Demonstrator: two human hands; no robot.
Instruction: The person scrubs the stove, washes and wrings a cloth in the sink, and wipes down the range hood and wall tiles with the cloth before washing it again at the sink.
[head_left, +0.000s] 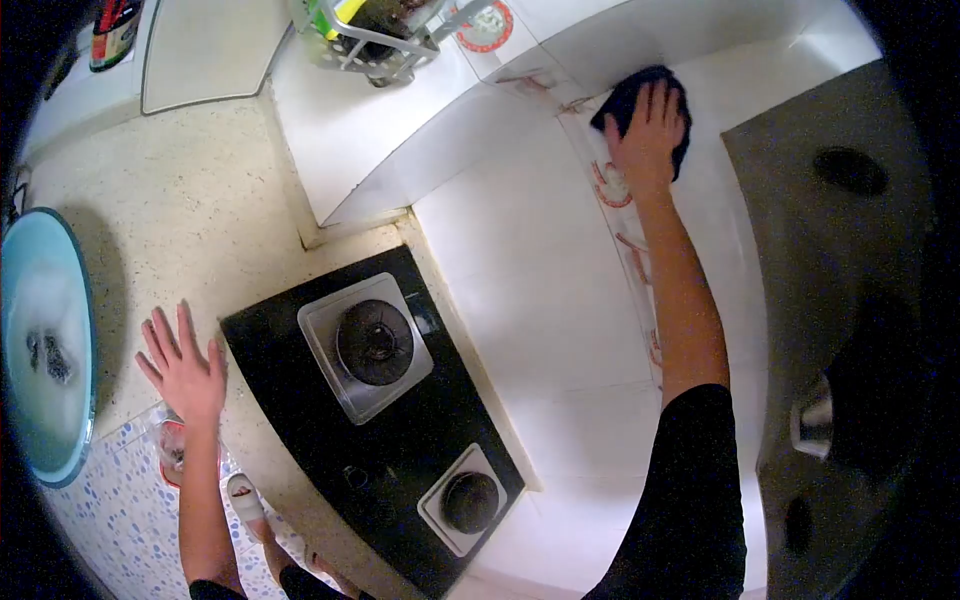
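Note:
My right hand (648,140) presses a dark cloth (682,105) flat against the white tiled wall (530,270), its fingers stretched over the fabric. The cloth lies high on the wall, beside a band of red-patterned tiles (612,188). My left hand (183,372) rests on the speckled countertop (170,190) with its fingers spread and nothing in them. It is close to the near left corner of the black gas stove (380,455).
A blue basin (85,400) of sudsy water with something dark in it stands at the left. A metal rack (400,55) hangs on the upper wall. The dark range hood (800,260) juts out at right. Feet in light slippers (243,497) show below.

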